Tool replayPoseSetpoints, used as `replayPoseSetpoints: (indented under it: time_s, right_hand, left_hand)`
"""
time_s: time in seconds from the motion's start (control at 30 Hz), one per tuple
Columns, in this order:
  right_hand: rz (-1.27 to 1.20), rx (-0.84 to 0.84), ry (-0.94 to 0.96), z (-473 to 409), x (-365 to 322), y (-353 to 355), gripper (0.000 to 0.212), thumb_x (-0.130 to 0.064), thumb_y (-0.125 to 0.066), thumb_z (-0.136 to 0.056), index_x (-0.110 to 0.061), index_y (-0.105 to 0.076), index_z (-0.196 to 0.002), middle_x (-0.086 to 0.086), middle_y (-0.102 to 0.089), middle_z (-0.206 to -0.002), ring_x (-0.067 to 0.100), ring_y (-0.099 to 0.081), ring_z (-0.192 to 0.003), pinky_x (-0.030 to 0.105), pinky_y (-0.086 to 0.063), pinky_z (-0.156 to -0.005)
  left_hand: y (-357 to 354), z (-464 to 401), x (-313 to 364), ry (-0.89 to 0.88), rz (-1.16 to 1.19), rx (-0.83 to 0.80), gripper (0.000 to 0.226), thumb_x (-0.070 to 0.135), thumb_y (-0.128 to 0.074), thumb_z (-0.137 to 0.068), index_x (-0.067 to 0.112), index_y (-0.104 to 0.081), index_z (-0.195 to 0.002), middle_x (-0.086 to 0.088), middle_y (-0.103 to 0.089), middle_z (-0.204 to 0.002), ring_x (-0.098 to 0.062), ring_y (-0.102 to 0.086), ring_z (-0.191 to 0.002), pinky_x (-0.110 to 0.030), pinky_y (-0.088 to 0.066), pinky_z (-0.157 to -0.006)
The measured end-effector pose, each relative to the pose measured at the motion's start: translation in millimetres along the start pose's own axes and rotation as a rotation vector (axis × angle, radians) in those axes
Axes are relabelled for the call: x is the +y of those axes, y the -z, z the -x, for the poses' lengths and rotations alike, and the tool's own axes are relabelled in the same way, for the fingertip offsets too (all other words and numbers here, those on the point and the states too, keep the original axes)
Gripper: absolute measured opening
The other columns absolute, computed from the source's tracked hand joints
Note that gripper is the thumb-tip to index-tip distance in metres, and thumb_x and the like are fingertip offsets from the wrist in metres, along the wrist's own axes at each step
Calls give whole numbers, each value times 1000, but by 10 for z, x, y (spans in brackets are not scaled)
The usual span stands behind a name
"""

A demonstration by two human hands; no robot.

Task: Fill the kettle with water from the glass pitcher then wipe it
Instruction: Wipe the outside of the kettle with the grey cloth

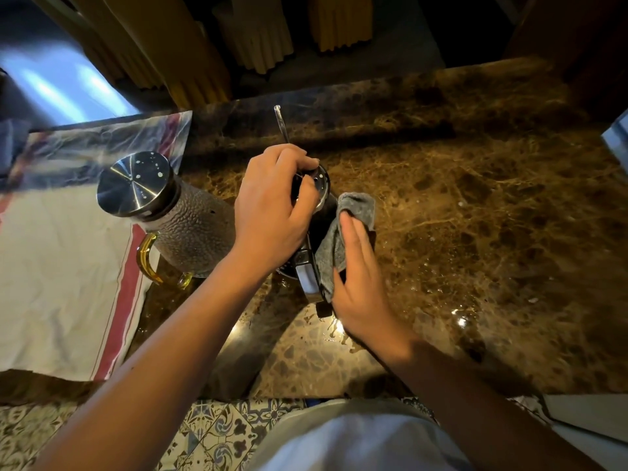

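Gripping the kettle's (321,185) top, just right of the pitcher (193,229), the left hand (272,212) steadies its likely heavy, slick body while the right hand (360,283) presses a cloth (357,207) on, fingers flat.

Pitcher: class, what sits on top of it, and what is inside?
A steel lid caps the pitcher. Its contents cannot be seen: lid and textured glass hide them.

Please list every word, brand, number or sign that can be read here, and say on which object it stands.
None can be read.
Steel lid of the glass pitcher: only bright spots, no letters.
Kettle: no legible mark shows.
Shiny sheet at the back left: too blurred to tell whether it bears print.
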State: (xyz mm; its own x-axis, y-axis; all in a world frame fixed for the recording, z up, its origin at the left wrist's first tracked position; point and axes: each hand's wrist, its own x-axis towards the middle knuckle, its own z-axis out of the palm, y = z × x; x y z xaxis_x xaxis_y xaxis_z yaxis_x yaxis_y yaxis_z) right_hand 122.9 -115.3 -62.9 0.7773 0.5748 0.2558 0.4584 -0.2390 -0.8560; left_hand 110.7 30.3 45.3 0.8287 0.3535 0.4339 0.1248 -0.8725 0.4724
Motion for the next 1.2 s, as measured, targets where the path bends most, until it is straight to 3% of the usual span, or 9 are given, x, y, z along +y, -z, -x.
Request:
replayPoseSetpoints:
  time_s: [0.13,0.2,0.3,0.43,0.53,0.73,0.87,1.03,1.2]
  right_hand:
    - [-79,39,13,-225,-80,25,64,-26,-39,-103,-21,-16,-163,3,-26,-168,16,-23,-157,41,-27,-127]
    - [-135,37,15,-422,-120,128,66,-28,-48,-102,-23,-23,-162,3,-31,-167,18,-34,-153,40,-36,-122]
    - [-135,6,42,-537,-88,232,68,-15,-57,-100,-21,-29,-162,0,-38,-165,14,-43,-147,37,-44,-116]
    - [42,-107,99,-431,101,258,70,-28,-47,-101,-18,-19,-164,5,-30,-166,23,-38,-149,45,-43,-115]
    - [156,-128,44,-238,213,267,75,-36,-46,-99,-17,-15,-165,5,-28,-166,22,-37,-148,41,-43,-113]
    - [358,-253,-85,-15,370,349,96,-34,-69,-95,-17,-7,-165,4,-19,-172,23,-24,-157,41,-30,-124]
    - [247,-270,-153,-65,316,362,101,-21,-74,-91,-21,-5,-166,0,-13,-173,20,-18,-159,43,-30,-124]
    - [163,-259,-113,-174,106,435,100,-23,-77,-91,-23,-10,-166,-2,-15,-173,15,-18,-157,24,-22,-118]
    - [52,-174,-57,-339,-60,510,84,-27,-71,-96,-15,-21,-164,3,-26,-170,14,-23,-156,19,-20,-121]
  left_hand:
    - [9,1,2,-2,-4,-6,28,24,-49,-99,11,-67,-115,-4,-66,-122,-21,-59,-112,-25,-41,-88]
    - [10,-1,0,-2,-9,-14,28,24,-49,-99,12,-67,-115,-4,-66,-122,-21,-59,-112,-24,-39,-88]
    - [19,-6,6,-9,-4,-13,28,24,-48,-99,10,-67,-115,-6,-67,-122,-22,-59,-113,-27,-42,-90]
    - [23,-4,-1,-26,-4,-9,26,21,-50,-99,10,-68,-114,-6,-67,-121,-22,-60,-113,-28,-43,-91]
    - [17,0,-2,-14,-9,-5,26,21,-50,-99,10,-68,-115,-6,-67,-123,-22,-60,-114,-26,-41,-92]
    - [17,8,-10,-7,-3,-14,26,22,-50,-99,11,-67,-116,-5,-66,-125,-22,-59,-117,-24,-39,-94]
    - [12,14,-7,-2,-4,-14,26,22,-50,-99,11,-67,-116,-4,-66,-125,-21,-58,-118,-23,-38,-94]
    - [10,7,-12,-8,-8,-11,26,22,-50,-99,12,-67,-116,-4,-66,-125,-21,-59,-117,-23,-38,-93]
    - [6,13,-20,-16,-6,-9,26,23,-49,-100,13,-67,-116,-3,-66,-124,-21,-59,-115,-23,-37,-91]
